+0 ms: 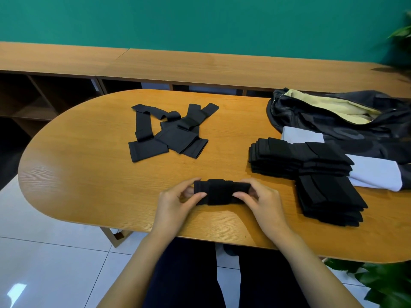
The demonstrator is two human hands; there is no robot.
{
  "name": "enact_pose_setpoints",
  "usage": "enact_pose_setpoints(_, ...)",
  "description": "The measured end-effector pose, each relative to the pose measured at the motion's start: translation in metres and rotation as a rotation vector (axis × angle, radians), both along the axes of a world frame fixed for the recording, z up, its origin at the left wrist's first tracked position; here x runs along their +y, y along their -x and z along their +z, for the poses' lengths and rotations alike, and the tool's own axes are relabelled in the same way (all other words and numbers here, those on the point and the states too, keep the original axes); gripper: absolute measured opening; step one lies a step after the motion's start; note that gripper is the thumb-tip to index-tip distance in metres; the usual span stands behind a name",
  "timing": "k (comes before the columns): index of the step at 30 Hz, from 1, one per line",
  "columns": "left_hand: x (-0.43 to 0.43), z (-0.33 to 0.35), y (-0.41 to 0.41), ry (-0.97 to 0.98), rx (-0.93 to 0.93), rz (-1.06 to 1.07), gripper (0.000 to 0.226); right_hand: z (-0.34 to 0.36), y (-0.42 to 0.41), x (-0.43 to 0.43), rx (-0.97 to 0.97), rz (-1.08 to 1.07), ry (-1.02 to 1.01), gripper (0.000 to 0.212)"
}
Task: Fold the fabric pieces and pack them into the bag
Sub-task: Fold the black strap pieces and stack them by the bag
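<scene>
Premises appear to be an office or studio. Evidence: oval wooden table (89,174), long low wooden shelving unit (66,85), teal painted wall (200,23), glossy white floor tiles (44,252).

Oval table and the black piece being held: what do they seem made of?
The oval table looks like wood or veneer: visible grain, smooth slight sheen. The black piece: soft matte fabric, possibly knit; it bunches between the left hand and right hand.
</scene>
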State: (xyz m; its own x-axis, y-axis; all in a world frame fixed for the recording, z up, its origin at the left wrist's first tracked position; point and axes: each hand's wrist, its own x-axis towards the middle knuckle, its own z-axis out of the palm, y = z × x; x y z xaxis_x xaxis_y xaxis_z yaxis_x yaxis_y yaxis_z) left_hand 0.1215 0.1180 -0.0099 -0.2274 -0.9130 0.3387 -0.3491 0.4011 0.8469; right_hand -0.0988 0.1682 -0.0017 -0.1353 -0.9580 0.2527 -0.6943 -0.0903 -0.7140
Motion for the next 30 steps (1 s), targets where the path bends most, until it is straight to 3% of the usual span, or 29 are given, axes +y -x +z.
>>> enact_pose_setpoints(6,-0.004,-0.003,0.01,-0.071,0.024,0.102,0.058,0.0,-0.009,-0.009,-0.008,-0.135,-0.039,0.064)
enact_pose_setpoints(9,-0.008,-0.006,0.011,-0.06,-0.085,0.14,0.061,-0.004,-0.01,-0.012,0.051,-0.15,-0.066,0.061)
enact_pose_setpoints(13,-0.006,-0.009,0.008,0.106,-0.285,0.101,0.049,-0.005,-0.012,-0.008,0.403,-0.185,-0.036,0.062)
enact_pose_setpoints(17,-0.003,-0.019,0.008,0.118,-0.413,0.004,0.047,-0.008,-0.02,0.003,0.597,-0.012,-0.041,0.063)
enact_pose_setpoints(21,-0.001,-0.029,0.011,0.154,-0.479,-0.008,0.046,-0.019,-0.025,0.009,0.709,0.09,-0.133,0.069)
enact_pose_setpoints(27,0.001,-0.021,0.029,0.113,-0.541,-0.112,0.058,-0.015,-0.014,0.017,0.728,-0.009,-0.152,0.073)
enact_pose_setpoints(30,0.002,-0.015,0.049,0.072,-0.551,-0.205,0.043,-0.013,0.002,0.025,0.753,-0.102,-0.142,0.074)
